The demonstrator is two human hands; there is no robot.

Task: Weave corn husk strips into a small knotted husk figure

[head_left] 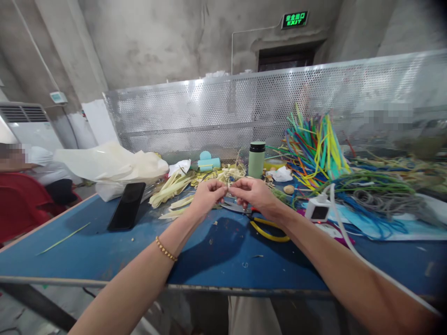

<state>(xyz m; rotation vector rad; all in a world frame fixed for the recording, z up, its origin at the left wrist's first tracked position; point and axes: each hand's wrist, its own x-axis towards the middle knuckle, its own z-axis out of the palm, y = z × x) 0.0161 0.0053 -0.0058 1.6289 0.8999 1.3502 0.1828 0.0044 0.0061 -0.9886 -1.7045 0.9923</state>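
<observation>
My left hand (209, 194) and my right hand (252, 193) meet above the middle of the table, fingers pinched close together. Whatever sits between the fingertips is too small to make out. Just below them lies a pair of scissors (269, 228) with yellow handles, its blades partly behind my right hand. Pale dried husk strips (174, 186) are heaped beyond and left of my left hand. Behind my right hand stands a green bottle (257, 160) with a black lid.
A black phone (126, 207) lies left on the blue table (139, 256), near a plastic bag (118, 165). Colourful strips (317, 149), coiled cords (377, 200) and a white charger (318, 209) with a cable are right. A perforated metal panel (195, 111) stands behind. A person sits far left.
</observation>
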